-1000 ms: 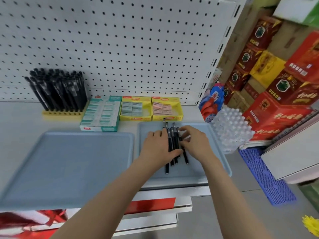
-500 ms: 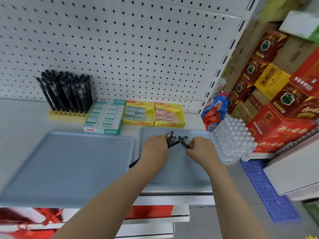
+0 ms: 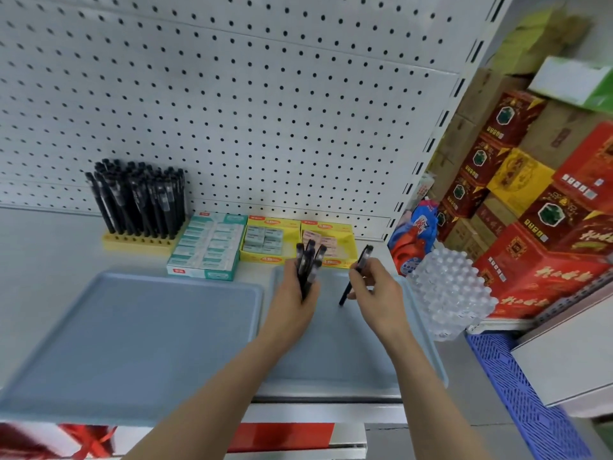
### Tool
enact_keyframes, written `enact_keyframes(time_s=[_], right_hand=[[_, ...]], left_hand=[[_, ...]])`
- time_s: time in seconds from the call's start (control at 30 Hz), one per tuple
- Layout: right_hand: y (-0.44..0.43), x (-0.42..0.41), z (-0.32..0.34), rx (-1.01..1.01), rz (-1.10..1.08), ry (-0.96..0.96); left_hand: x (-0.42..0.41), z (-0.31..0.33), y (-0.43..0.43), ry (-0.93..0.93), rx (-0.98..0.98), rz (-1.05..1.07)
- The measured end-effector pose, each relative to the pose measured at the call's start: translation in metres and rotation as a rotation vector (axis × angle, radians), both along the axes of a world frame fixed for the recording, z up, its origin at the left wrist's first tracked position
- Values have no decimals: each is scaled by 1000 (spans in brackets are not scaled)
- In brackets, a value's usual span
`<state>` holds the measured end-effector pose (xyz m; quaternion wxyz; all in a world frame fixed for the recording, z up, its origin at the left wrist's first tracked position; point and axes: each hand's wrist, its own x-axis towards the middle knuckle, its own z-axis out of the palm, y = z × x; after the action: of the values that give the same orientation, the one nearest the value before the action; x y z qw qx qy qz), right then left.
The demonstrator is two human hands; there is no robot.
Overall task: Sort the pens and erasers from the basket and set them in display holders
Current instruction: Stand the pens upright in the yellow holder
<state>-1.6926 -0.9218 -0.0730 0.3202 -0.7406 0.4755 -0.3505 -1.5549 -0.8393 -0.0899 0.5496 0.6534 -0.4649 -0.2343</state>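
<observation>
Here, the left hand (image 3: 293,295) grips a bundle of black pens (image 3: 310,260) upright, fingers curled round them, above the right-hand grey tray (image 3: 331,360). At three o'clock from it, the right hand (image 3: 374,288) pinches a single black pen (image 3: 364,256), tilted, tip down over the same tray. At ten o'clock stands the yellow pen holder (image 3: 139,242), packed with stored pens (image 3: 139,197). The eraser boxes (image 3: 270,239) sit at twelve o'clock, just beyond the tray.

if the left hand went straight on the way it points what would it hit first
Probably the yellow box of pink erasers, beyond it on the shelf; the pens gripped in the left hand would touch it first. Depth is unclear.
</observation>
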Motion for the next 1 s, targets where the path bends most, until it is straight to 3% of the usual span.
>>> enact_keyframes(time_s=[0.3,0.47,0.53,0.73,1.0], right_hand=[[-2,15,4,-19,20,47],[-1,41,11,-51,-26,21],[5,62,19,-72,-8,-39],[39,150,31,-69,72,-139],[88,273,40,-2,139,-249]], left_hand=[[16,-4,-5,77,110,-10],[47,15,16,373,62,-21],[67,22,30,494,36,-29],[147,28,73,619,12,43],[264,27,128,611,-6,140]])
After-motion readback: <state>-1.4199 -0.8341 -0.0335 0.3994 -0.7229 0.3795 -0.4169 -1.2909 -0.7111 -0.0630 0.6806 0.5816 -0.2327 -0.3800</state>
